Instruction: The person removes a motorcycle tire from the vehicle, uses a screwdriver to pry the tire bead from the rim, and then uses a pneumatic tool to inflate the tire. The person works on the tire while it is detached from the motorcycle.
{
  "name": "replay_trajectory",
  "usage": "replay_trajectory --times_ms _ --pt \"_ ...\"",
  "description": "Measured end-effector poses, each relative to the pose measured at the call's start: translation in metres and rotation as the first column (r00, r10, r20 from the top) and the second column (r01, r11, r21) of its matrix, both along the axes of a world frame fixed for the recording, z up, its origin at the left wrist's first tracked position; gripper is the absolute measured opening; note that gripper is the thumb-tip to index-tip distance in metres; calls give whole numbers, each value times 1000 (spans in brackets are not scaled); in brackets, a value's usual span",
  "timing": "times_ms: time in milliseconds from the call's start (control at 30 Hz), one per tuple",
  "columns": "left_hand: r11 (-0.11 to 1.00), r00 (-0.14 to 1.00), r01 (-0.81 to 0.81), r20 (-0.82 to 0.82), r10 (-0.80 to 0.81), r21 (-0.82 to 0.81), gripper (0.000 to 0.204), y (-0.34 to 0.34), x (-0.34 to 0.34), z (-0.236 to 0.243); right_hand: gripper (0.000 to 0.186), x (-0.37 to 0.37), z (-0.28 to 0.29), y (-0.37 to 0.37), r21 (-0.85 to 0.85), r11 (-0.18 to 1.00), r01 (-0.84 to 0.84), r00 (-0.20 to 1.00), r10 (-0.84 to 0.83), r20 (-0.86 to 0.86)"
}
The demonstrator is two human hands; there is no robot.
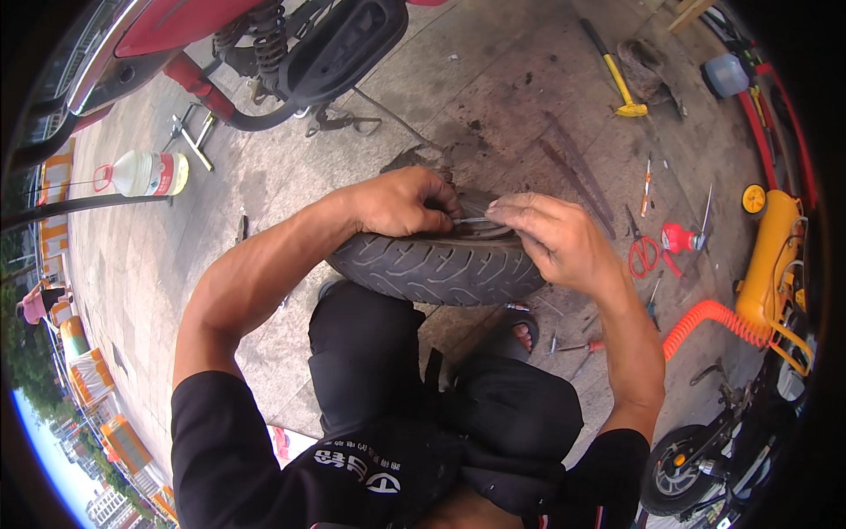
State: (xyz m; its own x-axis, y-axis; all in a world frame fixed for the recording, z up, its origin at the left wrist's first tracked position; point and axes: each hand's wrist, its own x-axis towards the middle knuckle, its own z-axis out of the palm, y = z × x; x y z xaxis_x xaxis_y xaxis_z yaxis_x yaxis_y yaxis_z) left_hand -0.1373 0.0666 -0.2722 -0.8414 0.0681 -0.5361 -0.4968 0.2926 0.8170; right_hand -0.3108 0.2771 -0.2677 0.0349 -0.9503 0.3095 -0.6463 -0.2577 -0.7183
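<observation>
A black motorcycle tyre [432, 270] with curved tread grooves stands on edge between my knees, its tread toward me. My left hand [407, 203] is closed at the tyre's far upper side, fingers curled down past the edge. From it a thin grey rod-like piece [471, 219] reaches across to my right hand [555, 231]. The thumb and fingers of my right hand pinch the other end of that piece, over the right part of the tyre. My own fingers hide both ends of it, so its exact kind is unclear.
A red motorcycle [185, 26] stands at the far left, near a clear jug [145, 174]. On the right lie a yellow-headed hammer [631, 108], red-handled scissors [644, 254], an orange coiled hose [705, 321] and a yellow tank [768, 256]. Another wheel [679, 472] is at lower right.
</observation>
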Motion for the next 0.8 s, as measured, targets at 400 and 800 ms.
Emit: replay_trajectory --times_ms 400,800 --pt "1000 997 -19 76 19 -4 24 4 -2 8 27 -8 6 -2 173 981 84 966 -123 228" --pt "1000 1000 12 25 -12 1 25 2 -1 -1 26 -10 -7 5 381 901 205 978 -206 -39"
